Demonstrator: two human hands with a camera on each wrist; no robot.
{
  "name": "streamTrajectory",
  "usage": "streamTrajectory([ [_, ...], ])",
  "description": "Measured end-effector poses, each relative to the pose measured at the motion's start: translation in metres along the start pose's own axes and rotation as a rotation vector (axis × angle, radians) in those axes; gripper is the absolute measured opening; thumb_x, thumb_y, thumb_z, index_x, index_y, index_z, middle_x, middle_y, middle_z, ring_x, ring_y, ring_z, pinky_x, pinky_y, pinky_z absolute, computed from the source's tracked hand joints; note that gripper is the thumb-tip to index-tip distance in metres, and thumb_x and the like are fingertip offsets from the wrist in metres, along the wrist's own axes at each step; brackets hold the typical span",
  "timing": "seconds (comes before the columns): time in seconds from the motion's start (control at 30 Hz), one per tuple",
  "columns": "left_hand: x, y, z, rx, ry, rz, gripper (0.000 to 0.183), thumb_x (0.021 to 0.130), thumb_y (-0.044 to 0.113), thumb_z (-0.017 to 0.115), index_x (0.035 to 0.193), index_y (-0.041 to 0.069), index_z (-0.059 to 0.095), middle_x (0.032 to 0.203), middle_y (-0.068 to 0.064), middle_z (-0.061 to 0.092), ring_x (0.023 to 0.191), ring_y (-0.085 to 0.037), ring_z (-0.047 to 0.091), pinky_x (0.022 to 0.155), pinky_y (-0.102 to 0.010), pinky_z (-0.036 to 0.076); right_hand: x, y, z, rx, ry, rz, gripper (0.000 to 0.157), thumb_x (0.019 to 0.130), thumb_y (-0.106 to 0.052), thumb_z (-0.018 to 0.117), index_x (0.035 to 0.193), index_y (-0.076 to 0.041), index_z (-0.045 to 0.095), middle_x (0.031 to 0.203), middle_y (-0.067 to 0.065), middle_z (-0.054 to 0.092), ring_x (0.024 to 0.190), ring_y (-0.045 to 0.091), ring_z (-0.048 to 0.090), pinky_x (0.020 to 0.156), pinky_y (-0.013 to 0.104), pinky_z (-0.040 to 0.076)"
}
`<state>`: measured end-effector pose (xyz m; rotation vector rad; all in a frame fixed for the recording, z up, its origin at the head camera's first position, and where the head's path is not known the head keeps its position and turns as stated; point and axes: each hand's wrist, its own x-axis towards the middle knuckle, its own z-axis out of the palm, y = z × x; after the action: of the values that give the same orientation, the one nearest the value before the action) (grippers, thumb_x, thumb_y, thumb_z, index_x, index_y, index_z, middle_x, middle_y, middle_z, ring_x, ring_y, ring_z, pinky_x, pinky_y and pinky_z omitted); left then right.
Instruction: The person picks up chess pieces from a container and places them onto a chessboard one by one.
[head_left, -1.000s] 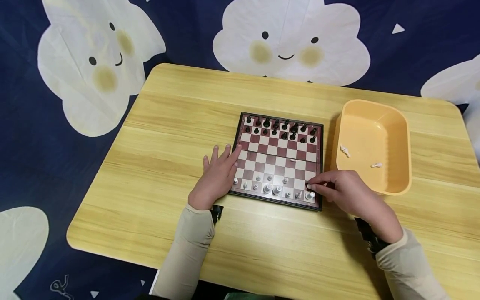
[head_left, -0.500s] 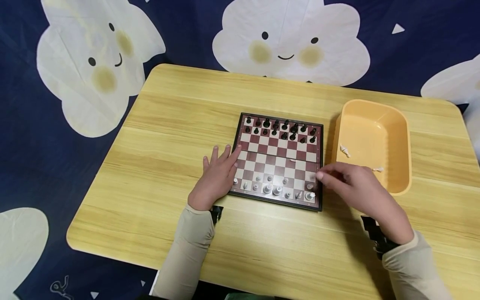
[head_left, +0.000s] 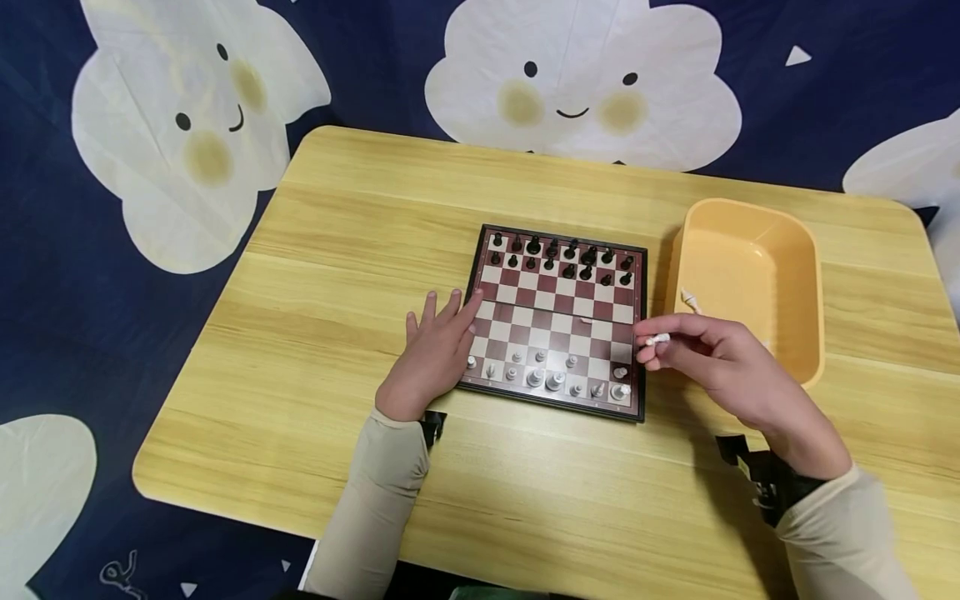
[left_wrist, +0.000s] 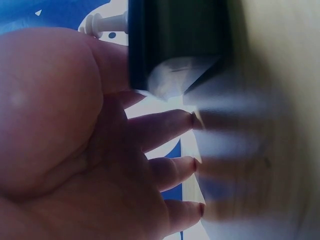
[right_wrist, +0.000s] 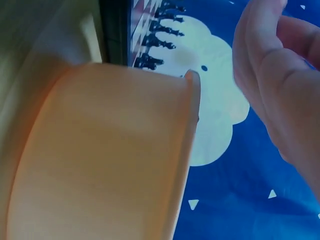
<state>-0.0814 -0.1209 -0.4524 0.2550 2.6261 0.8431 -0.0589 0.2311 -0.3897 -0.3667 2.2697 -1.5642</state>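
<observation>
My left hand (head_left: 431, 354) rests with spread fingers against the left edge of the chessboard (head_left: 531, 317). In the left wrist view, that hand (left_wrist: 115, 145) is beside the dark side of the board (left_wrist: 180, 35), and one white piece (left_wrist: 107, 22) shows above the thumb. Just past the board's right edge, my right hand (head_left: 720, 358) pinches a small white chess piece (head_left: 657, 339) between thumb and fingers. White pieces, among them one (head_left: 555, 381) near the middle, stand along the near rows. Black pieces (head_left: 533, 245) fill the two far rows.
A yellow plastic tub (head_left: 808, 283) stands right of the board, partly under my right hand. One white piece (head_left: 689, 301) lies inside it. The wooden table (head_left: 337, 250) backs onto a blue cloth with clouds (head_left: 375, 50).
My right hand has left a white piece near the board's near right corner and moved right and up. A white piece now shows between its fingers. The left hand stays put.
</observation>
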Motion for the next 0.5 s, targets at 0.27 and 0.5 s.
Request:
streamTrajectory([
  [0.27, 0.0003, -0.0012, 0.0, -0.004, 0.0, -0.001, 0.054, 0.113, 0.022, 0.035, 0.166, 0.022, 0.024, 0.17, -0.017, 0.018, 0.157, -0.042, -0.005, 0.12, -0.068, -0.004, 0.002, 0.0003, 0.0041, -0.143, 0.081, -0.057, 0.024, 0.104, 0.0, 0.058, 0.125, 0.004, 0.071, 0.107, 0.011, 0.077, 0.085, 0.02, 0.074, 0.075, 0.028, 0.06],
  [0.5, -0.0001, -0.0006, 0.0002, -0.002, 0.001, 0.002, 0.054, 0.113, 0.021, 0.036, 0.166, 0.022, 0.025, 0.17, -0.017, 0.019, 0.157, -0.043, -0.005, 0.12, -0.068, -0.004, 0.0033, -0.0006, 0.0082, -0.144, 0.15, -0.063, 0.018, 0.108, -0.009, 0.055, 0.118, 0.002, 0.064, 0.116, 0.001, 0.076, 0.091, 0.014, 0.075, 0.071, 0.026, 0.059],
])
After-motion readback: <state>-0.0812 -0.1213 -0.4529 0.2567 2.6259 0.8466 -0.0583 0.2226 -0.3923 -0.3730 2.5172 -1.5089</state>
